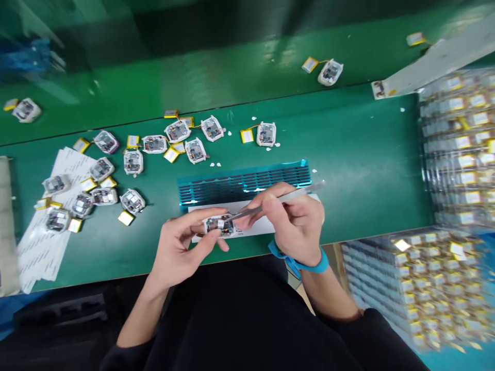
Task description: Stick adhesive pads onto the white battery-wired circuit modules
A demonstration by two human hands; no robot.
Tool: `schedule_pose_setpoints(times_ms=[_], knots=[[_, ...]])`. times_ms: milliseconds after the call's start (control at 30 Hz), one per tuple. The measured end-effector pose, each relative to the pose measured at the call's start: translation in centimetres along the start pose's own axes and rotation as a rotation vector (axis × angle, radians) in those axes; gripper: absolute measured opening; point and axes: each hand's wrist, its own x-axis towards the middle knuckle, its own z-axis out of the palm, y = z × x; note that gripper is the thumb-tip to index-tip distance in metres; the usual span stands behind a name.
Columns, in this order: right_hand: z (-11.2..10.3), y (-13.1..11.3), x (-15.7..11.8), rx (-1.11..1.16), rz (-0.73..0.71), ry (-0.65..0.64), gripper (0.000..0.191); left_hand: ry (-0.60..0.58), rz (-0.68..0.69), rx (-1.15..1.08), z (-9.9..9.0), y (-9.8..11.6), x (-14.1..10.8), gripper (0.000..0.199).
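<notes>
Head view has my left hand [180, 247] pinching a white-framed circuit module [219, 225], while my right hand [296, 221], just beside it, pinches steel tweezers [273, 202] whose tips rest on that module.

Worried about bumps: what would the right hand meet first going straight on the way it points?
The small circuit module pinched in the left hand comes first: the tweezers in the right hand point straight at it, though depth hides whether their tip touches.
</notes>
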Motion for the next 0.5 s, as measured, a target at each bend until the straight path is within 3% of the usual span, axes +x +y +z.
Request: schedule_pose_setpoints(times_ms=[133,500], knots=[[0.5,0.3,0.5,-0.040,0.001,-0.094,0.024,-0.047,-0.013,-0.063,-0.4,0.4,-0.1,0.039],[1.4,0.2,1.2,-0.096,0.020,-0.113,0.024,0.013,0.021,-0.006,-0.7,0.4,-0.5,0.041]])
